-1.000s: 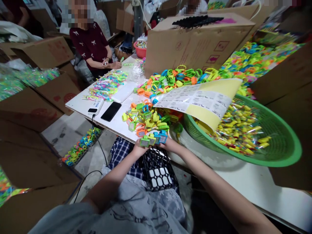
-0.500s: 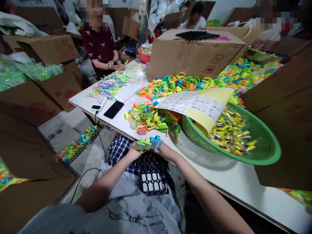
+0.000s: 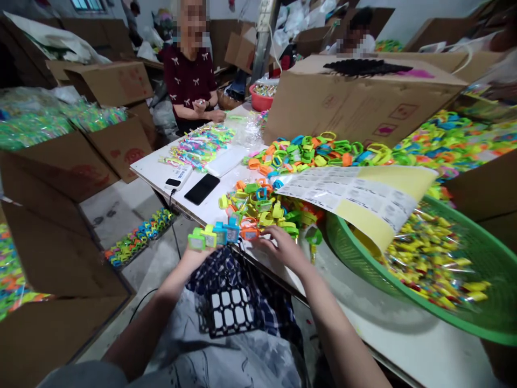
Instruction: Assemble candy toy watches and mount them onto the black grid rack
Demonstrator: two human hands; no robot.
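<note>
My left hand [image 3: 197,257] is closed around a short row of toy wristwatches [image 3: 214,235], green, yellow and blue, held above my lap. Over the table's front edge, my right hand [image 3: 285,249] has its fingers apart and slightly curled. Its fingertips are right beside an orange toy watch [image 3: 249,233] at the near edge of a pile of loose toy watches [image 3: 264,202]; contact cannot be made out. On my lap lies a black plastic grid tray [image 3: 232,311] with white rectangles in several cells.
A green basket [image 3: 407,291] of wrapped yellow pieces stands right, a label sheet [image 3: 359,188] lying over its rim. A phone [image 3: 202,188] lies on the white table [image 3: 456,345]. A big carton [image 3: 355,102] stands behind the pile. Across the table sits a person [image 3: 189,81].
My hands have parted: the left moved left with the row of watches, the right let go and moved to the pile's near edge. The view has shifted.
</note>
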